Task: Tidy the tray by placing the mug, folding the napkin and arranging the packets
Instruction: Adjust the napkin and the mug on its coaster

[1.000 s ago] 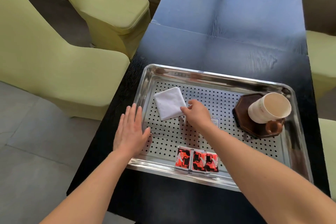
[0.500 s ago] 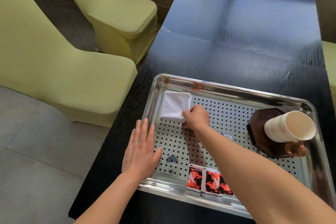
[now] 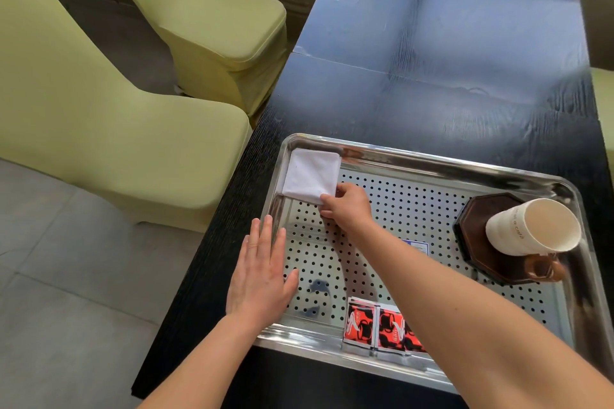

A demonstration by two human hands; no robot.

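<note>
A steel perforated tray [image 3: 432, 163] lies on a black table. A folded white napkin [image 3: 310, 175] sits in the tray's far left corner. My right hand [image 3: 347, 209] pinches the napkin's near right corner. My left hand [image 3: 260, 279] lies flat, fingers apart, over the tray's left rim. A cream mug [image 3: 531, 229] with a brown handle stands on a dark octagonal coaster [image 3: 478, 236] at the tray's right side. Red and black packets [image 3: 375, 325] lie side by side along the near rim, partly hidden by my right forearm.
The black table [image 3: 432, 60] stretches away beyond the tray. Two yellow-green covered chairs [image 3: 116, 129] stand close along the table's left side, and another chair edge shows at the far right. Grey floor tiles lie at the lower left.
My right hand has slid the napkin from the tray's left middle into the far left corner. My left hand stays flat on the left rim.
</note>
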